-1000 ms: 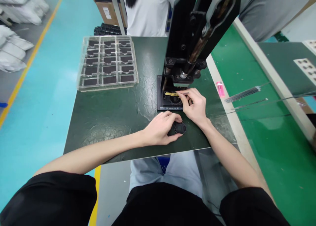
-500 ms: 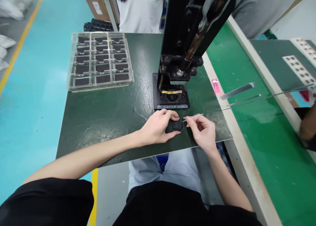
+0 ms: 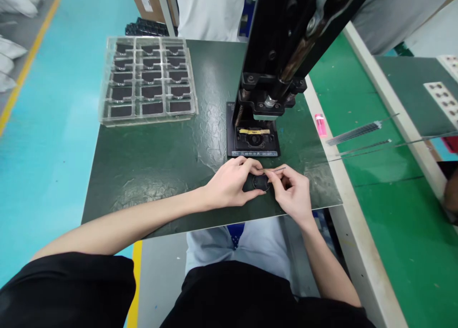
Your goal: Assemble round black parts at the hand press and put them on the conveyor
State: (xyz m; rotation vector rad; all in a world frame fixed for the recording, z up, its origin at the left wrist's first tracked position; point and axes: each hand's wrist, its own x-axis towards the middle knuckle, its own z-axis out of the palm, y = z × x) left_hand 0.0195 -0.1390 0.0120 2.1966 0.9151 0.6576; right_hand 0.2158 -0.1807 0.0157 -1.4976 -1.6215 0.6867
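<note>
Black press [image 3: 277, 46] stands beyond the hands [image 3: 229, 185] [image 3: 291, 194], beside plastic tray [image 3: 148, 116].

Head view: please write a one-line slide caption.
Left hand steadies a round black part on a dark green mat; right hand holds a thin metal pin over it.

A black short-sleeved top [image 3: 229, 294] over pale blue-grey trousers [image 3: 265, 251], with bare hands [image 3: 229, 185].

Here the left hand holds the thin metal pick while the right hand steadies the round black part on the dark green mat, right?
No, the hands are swapped: the head view shows the right hand holding the thin metal pick, while the left hand steadies the round black part on the dark green mat.
</note>
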